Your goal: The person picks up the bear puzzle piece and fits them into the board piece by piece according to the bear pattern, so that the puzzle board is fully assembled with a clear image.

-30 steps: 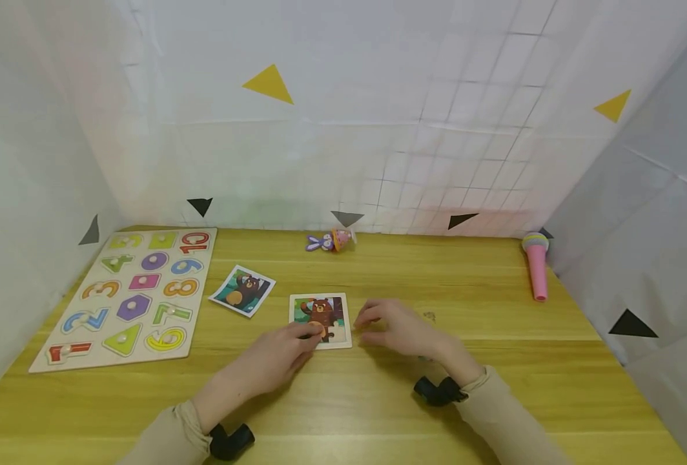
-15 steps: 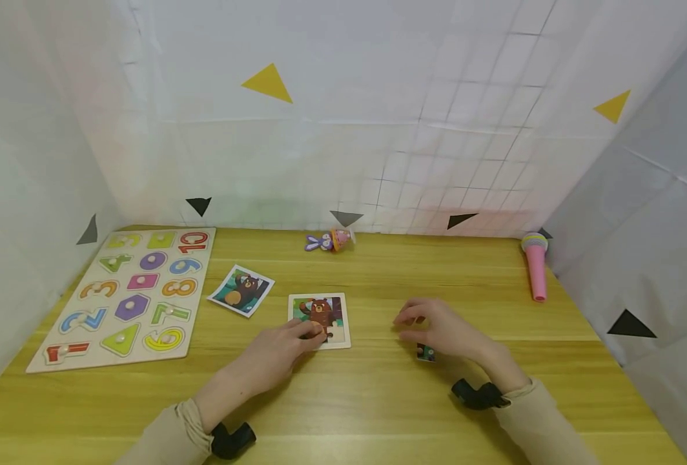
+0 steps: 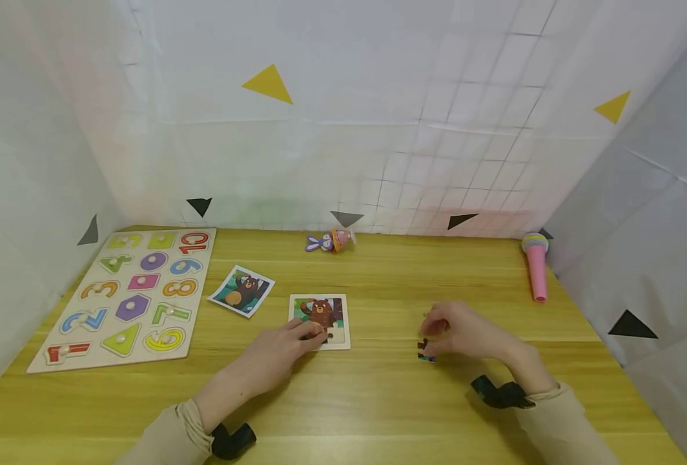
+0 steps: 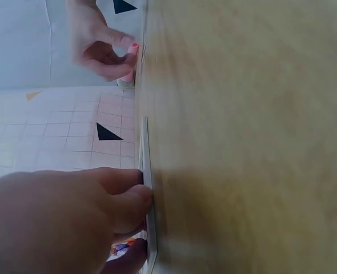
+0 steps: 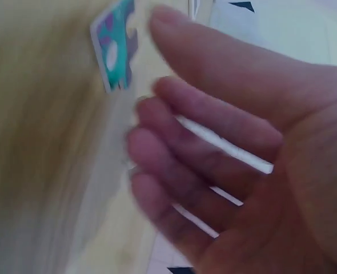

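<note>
A small square jigsaw puzzle (image 3: 323, 306) with a brown bear picture lies flat on the table, a pale gap at its lower right. My left hand (image 3: 276, 355) holds its near left part. In the left wrist view the thumb (image 4: 137, 197) lies against the puzzle's edge (image 4: 152, 228). To the right, my right hand (image 3: 465, 330) is over a loose puzzle piece (image 3: 426, 352), its fingers loosely bent. The right wrist view shows this teal and purple piece (image 5: 116, 51) apart from the thumb and fingers. Something small, mostly hidden, pokes out behind the right fingers.
A bear picture card (image 3: 241, 292) lies left of the puzzle. Farther left is a wooden board (image 3: 102, 339) of knobbed numbers and shapes. A rabbit toy (image 3: 332, 241) lies at the back, a pink microphone (image 3: 537, 268) at the right. Fabric walls enclose the table.
My right hand has moved right from beside the puzzle to the loose piece, which was largely covered before. The left hand has stayed on the puzzle.
</note>
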A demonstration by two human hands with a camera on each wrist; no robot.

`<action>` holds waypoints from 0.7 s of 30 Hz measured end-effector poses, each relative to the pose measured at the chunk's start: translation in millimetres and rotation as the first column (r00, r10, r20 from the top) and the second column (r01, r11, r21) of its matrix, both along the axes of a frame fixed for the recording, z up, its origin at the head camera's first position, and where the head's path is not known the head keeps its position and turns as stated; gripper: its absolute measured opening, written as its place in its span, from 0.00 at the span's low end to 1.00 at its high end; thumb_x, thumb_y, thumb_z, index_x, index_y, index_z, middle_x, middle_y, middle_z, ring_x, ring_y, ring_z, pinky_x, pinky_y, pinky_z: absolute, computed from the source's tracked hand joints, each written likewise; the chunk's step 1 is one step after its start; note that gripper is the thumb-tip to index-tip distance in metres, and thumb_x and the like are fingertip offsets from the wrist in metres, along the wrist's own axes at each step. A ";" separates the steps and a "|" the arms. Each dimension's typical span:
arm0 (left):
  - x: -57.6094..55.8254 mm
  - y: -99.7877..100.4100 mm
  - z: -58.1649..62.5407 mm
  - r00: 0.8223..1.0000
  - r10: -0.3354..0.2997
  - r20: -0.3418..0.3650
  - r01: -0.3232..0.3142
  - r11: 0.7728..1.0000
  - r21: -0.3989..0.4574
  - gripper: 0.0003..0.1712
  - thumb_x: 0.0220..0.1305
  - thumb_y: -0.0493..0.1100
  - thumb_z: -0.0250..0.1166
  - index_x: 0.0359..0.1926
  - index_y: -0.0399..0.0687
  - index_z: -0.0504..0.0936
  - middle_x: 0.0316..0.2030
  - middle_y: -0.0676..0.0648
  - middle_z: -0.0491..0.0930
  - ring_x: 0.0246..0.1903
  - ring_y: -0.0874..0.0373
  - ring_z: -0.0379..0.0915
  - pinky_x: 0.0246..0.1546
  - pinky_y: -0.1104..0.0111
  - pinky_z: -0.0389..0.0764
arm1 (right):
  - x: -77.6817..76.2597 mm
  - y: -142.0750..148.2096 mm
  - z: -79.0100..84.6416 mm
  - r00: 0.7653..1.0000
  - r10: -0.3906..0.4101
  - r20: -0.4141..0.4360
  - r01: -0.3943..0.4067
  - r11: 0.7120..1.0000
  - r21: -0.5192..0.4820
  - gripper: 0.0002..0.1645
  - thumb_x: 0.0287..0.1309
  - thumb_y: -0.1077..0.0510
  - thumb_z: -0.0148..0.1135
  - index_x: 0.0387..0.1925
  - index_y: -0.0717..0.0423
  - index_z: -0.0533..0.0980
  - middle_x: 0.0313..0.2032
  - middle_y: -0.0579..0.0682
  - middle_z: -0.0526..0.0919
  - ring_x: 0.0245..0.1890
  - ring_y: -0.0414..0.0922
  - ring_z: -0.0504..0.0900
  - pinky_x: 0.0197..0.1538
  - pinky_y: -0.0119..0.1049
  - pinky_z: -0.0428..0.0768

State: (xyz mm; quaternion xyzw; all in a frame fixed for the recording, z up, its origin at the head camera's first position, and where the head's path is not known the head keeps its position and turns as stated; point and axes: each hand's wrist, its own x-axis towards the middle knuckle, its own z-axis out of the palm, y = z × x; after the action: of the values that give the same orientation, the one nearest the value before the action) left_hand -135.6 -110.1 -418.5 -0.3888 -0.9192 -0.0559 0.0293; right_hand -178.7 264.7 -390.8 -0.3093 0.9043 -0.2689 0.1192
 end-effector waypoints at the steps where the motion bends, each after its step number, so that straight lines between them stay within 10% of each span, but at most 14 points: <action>1: 0.2 -0.1 -0.1 1.000 -0.002 -0.001 0.002 1.000 -0.001 0.32 0.63 0.27 0.64 0.66 0.53 0.78 0.60 0.51 0.75 0.59 0.53 0.74 0.41 0.61 0.85 | 0.5 1.9 1.2 1.000 -0.002 0.016 0.002 1.000 0.019 0.18 0.46 0.48 0.80 0.36 0.50 0.84 0.34 0.43 0.83 0.34 0.40 0.80 0.39 0.32 0.80; 21: -2.1 -1.0 1.0 0.999 0.004 0.054 -0.008 0.998 0.060 0.24 0.73 0.36 0.57 0.68 0.50 0.75 0.66 0.50 0.74 0.62 0.49 0.72 0.48 0.55 0.84 | -1.4 -2.9 -7.1 0.998 -0.059 0.034 0.056 0.996 0.072 0.13 0.48 0.50 0.78 0.34 0.48 0.82 0.32 0.40 0.81 0.30 0.34 0.76 0.36 0.29 0.78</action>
State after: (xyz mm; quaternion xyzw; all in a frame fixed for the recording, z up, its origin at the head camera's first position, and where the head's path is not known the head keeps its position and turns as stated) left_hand -137.7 -111.0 -417.6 -0.3833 -0.9187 -0.0940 0.0162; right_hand -180.1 261.8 -397.9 -0.2738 0.9196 -0.2453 0.1385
